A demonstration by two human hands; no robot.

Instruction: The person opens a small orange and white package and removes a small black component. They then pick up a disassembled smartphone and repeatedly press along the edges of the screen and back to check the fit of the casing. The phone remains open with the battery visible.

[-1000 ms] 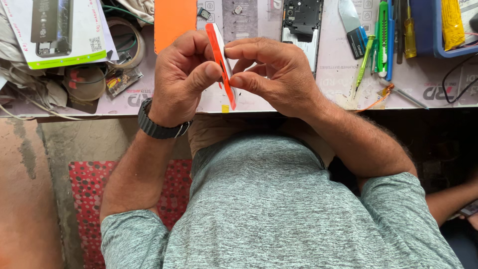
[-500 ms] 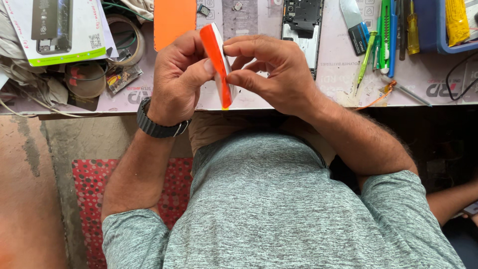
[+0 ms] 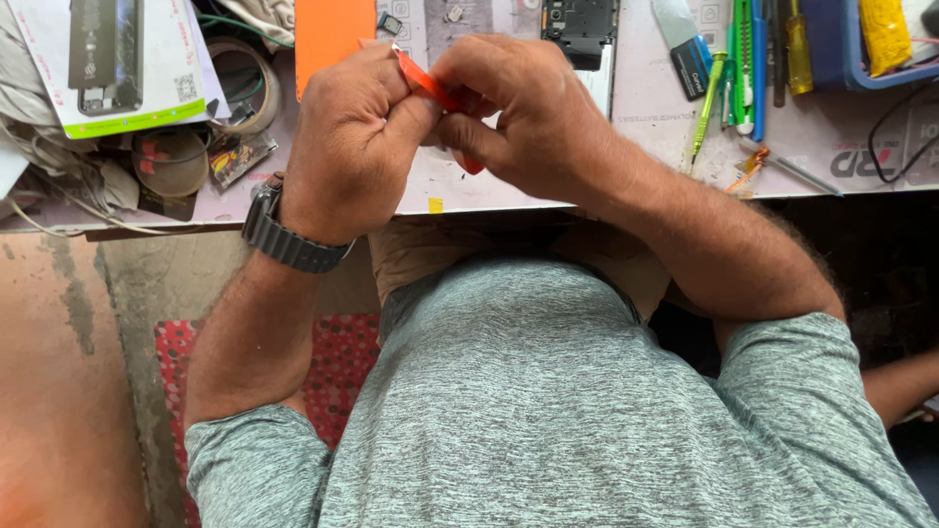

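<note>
Both of my hands meet over the near edge of a work table (image 3: 636, 147). Between them is a thin orange and white flat piece (image 3: 426, 83), mostly hidden by my fingers. My left hand (image 3: 352, 147), with a dark watch on its wrist, pinches the piece from the left. My right hand (image 3: 523, 112) grips it from the right and covers its lower end, where a small red tip shows.
An orange card (image 3: 328, 34) lies just beyond my hands. A dismantled phone frame (image 3: 582, 24) sits at the back. Screwdrivers and tweezers (image 3: 743, 68) lie to the right by a blue tray (image 3: 861, 59). Tape rolls (image 3: 240, 78), a boxed part (image 3: 108, 59) and cables crowd the left.
The orange piece stood nearly upright between my hands; it now lies tilted and lower, and my fingers have closed over most of it. Both hands shifted slightly up.
</note>
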